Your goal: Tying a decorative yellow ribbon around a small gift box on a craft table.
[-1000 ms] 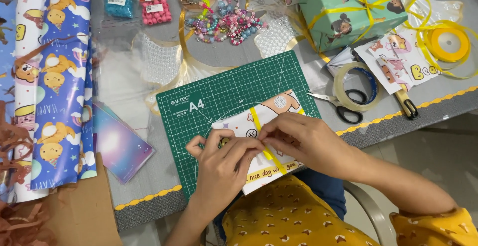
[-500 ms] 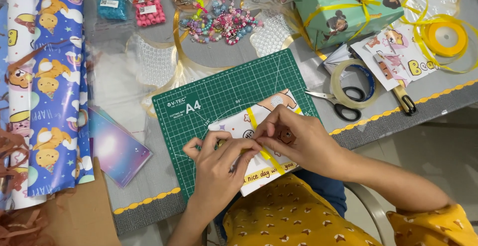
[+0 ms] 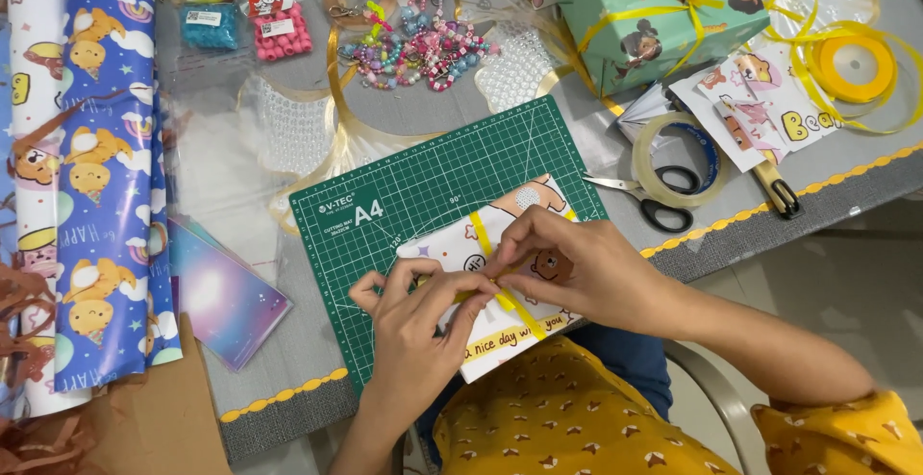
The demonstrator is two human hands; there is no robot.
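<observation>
A small flat parcel (image 3: 527,204) in white cartoon-print paper lies on the green cutting mat (image 3: 423,187), bound by a yellow ribbon (image 3: 481,233). My left hand (image 3: 418,326) and my right hand (image 3: 567,268) meet over the parcel's middle. Both pinch the yellow ribbon where it crosses. My fingers hide the crossing itself.
Black-handled scissors (image 3: 654,208) and a clear tape roll (image 3: 673,160) lie right of the mat. A teal gift box (image 3: 663,13) tied in yellow ribbon and a yellow ribbon spool (image 3: 851,69) stand far right. Beads (image 3: 423,37) lie at the back, wrapping-paper rolls (image 3: 106,167) at the left.
My hands stay on the ribbon, the fingers shifting slightly. The view has drifted a little, so everything sits slightly further left in the frame.
</observation>
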